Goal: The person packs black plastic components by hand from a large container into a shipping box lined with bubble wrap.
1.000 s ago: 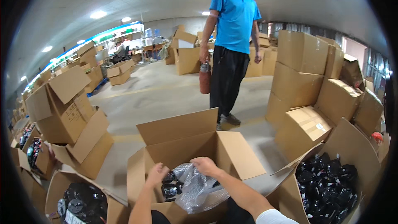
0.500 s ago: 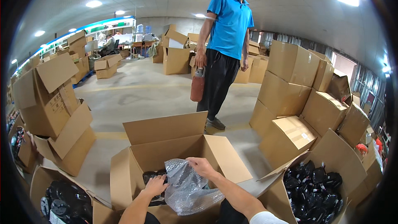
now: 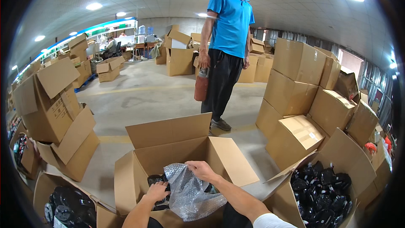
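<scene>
Bubble wrap (image 3: 192, 196), clamped in the right hand's (image 3: 200, 170) grip, overlaps the open carton's (image 3: 168, 155) near edge, floor (image 3: 139, 99) stretching beyond the carton's far flap (image 3: 168, 131). Left hand (image 3: 157, 191), curled a second earlier, now spreads, grip apart, over black packs (image 3: 154, 180) inside.

hands (image 3: 201, 171): 2 (wearer's own) | bubble-wrap sheet (image 3: 190, 196): 1 | red cylinder (image 3: 201, 88): 1

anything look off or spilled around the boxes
Nothing looks spilled, but at left the upper carton rests on an open lower carton whose flap sticks up beside it; that stack looks askew, though the fisheye view may exaggerate it.
</scene>
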Motion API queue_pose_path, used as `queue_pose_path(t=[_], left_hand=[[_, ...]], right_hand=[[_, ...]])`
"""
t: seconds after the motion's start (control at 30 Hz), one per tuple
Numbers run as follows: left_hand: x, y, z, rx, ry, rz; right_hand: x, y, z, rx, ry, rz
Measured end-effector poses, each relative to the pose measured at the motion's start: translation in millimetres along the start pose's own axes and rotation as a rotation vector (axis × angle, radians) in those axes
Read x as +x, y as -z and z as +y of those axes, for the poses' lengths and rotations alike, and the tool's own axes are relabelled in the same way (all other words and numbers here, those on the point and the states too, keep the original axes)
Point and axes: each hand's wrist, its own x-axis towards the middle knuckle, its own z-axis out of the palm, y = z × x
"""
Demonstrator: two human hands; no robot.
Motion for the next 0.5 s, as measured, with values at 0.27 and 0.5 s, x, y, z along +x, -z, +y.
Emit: queue_pose_path(t=[0.27,0.5], left_hand=[[1.9,1.0,-0.5,-0.005,0.005,-0.047],[4.7,-10.7,-12.0,-0.006,-0.010,-0.048]], right_hand=[[-3.5,8.1,1.7,0.008,-0.050,0.010],[-1.4,3.8,4.4,-0.012,0.023,0.052]])
